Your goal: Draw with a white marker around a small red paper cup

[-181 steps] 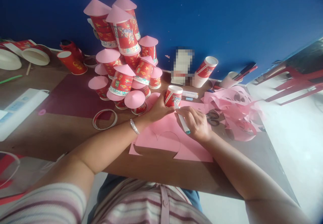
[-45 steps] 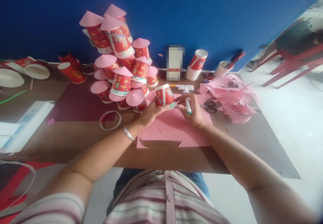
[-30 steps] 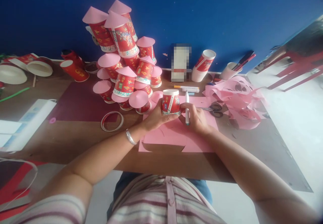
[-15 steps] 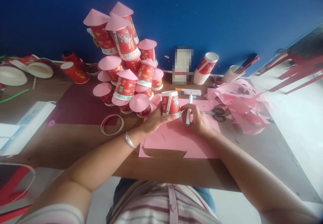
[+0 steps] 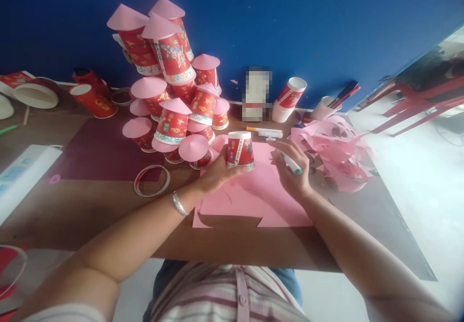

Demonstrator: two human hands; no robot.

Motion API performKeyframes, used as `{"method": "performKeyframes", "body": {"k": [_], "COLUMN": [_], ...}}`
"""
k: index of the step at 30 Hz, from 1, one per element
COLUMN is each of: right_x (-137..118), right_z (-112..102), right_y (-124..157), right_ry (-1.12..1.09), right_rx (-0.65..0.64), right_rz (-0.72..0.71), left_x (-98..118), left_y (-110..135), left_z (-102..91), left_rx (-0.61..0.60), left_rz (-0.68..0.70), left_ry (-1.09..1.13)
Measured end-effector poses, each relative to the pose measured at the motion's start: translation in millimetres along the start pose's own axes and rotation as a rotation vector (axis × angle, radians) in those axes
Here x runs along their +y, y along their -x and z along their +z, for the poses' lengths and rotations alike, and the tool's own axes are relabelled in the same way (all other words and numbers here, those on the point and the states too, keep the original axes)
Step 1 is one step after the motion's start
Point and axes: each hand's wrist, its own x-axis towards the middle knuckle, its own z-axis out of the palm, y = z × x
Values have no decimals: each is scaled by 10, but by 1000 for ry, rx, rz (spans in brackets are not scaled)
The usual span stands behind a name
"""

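My left hand [image 5: 219, 172] grips a red printed paper cup [image 5: 240, 149] low down, with its white rim upward and a teal drawn pattern around the bottom. To its right, apart from the cup, my right hand [image 5: 293, 169] holds a white marker pen [image 5: 291, 163] whose green end points down toward the palm side. Both hands are above pink paper sheets [image 5: 232, 206]. Left of the cup stands a cluster of red paper cups [image 5: 170, 127], several topped with pink paper cones [image 5: 148, 88].
Pink paper scraps [image 5: 344, 143] lie on the right. Behind are markers [image 5: 267, 132], stacked cups [image 5: 290, 97] and a pen cup [image 5: 324, 108]. A tape roll [image 5: 151, 181] lies left of the paper, a white power strip [image 5: 32, 177] farther left. A blue wall [image 5: 290, 22] bounds the back.
My right hand has drawn away from the cup to the right, and the marker has tipped from nearly upright to slanted. The left hand still holds the cup. The view has shifted slightly.
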Motion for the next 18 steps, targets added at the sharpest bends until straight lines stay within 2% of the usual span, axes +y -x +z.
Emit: {"method": "performKeyframes", "body": {"k": [5, 9, 11, 15, 18], "right_x": [-232, -434, -493, -500, -468], "right_z": [-111, -131, -107, -16, 38], "right_y": [-38, 56, 98, 114, 95], "right_ry": [-92, -34, 31, 88, 66], "right_rx": [-4, -25, -58, -66, -80], "right_rz": [34, 11, -40, -243, -249], "left_x": [39, 44, 11, -60, -62], "left_y": [3, 8, 9, 10, 10], "left_z": [16, 15, 1, -22, -12], "left_rx": [-51, -55, -52, -14, 14], "left_rz": [-20, 9, 23, 32, 30], "left_ry": [12, -13, -18, -38, -82]}}
